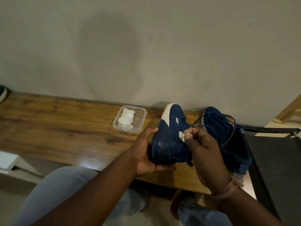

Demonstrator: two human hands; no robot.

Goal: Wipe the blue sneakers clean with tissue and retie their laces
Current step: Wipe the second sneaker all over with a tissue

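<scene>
My left hand [146,154] cups the heel and sole of one blue sneaker [169,141], tipped on its side above the wooden bench [65,128] near its front edge, while my right hand [205,150] pinches a small wad of tissue [182,136] against the upper. The second sneaker [228,136] lies at the bench's right end, laces [216,121] loose. I judge the scrap may shred, or a trailing lace snag my fingers; spare tissue waits in the plastic tub [140,126] by the back edge.
</scene>
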